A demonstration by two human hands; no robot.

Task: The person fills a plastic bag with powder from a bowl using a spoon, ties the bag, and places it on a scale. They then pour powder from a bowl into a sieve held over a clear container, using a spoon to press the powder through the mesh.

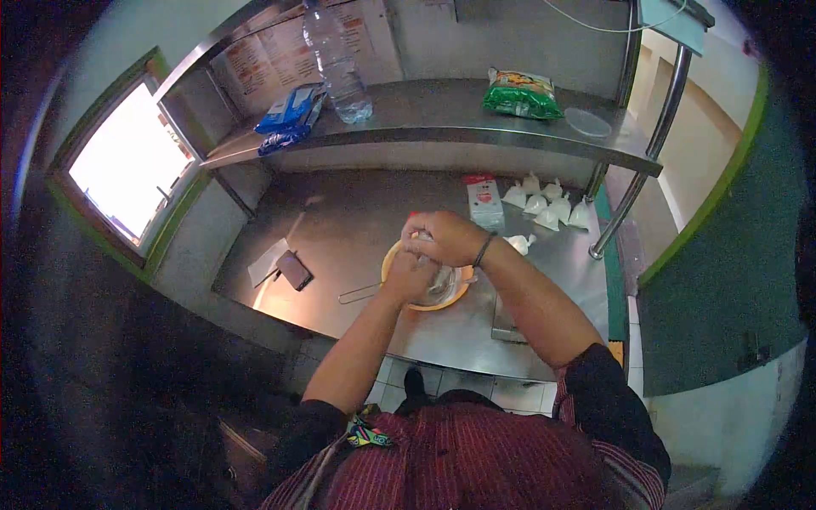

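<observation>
Both of my hands are together over an orange bowl (464, 291) on the steel table. My left hand (410, 274) is the lower one, with its fingers closed near the bowl's middle. Just above it, my right hand (444, 236) has its fingers bent inward and pressed together. What lies between the fingers is too small and hidden to name. A whitish content shows inside the bowl below the hands. A wire handle (358, 294) sticks out to the left of the bowl.
Several tied white bags (546, 206) stand at the back right, beside a red-and-white packet (484, 202). A phone-like dark object (294, 270) lies left. The shelf (425, 133) overhead holds a bottle (338, 68), blue packets (291, 117), a green packet (521, 95) and a clear lid (587, 122).
</observation>
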